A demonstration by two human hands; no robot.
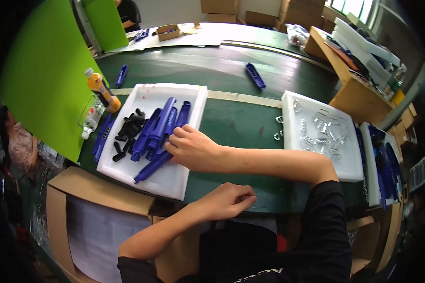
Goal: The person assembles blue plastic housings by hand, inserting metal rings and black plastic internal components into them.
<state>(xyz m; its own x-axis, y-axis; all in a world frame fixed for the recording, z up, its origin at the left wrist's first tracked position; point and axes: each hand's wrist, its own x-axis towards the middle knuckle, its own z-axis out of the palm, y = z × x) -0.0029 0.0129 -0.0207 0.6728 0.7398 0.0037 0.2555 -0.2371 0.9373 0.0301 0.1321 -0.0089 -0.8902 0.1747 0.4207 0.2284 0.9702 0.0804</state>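
Observation:
My right hand (pixel 190 147) reaches across to the left over a white foam tray (pixel 174 184). Its fingers are curled round the upper end of a blue plastic casing (pixel 152 169), and the fingertips are partly hidden. Several other blue casings (pixel 163 123) lie piled in the tray, with small black parts (pixel 130 126) to their left. Closer to my body, my left hand (pixel 232 200) hovers in front of the green bench edge. Its fingers are bent, with the thumb close to the index finger; whatever they may hold is hidden.
A second foam tray (pixel 293 160) on the right holds clear plastic pieces (pixel 323 127). Single blue casings (pixel 255 76) lie beyond the trays. An orange drink bottle (pixel 101 89) stands beside the green partition (pixel 47 75). A cardboard box (pixel 104 191) sits below at left.

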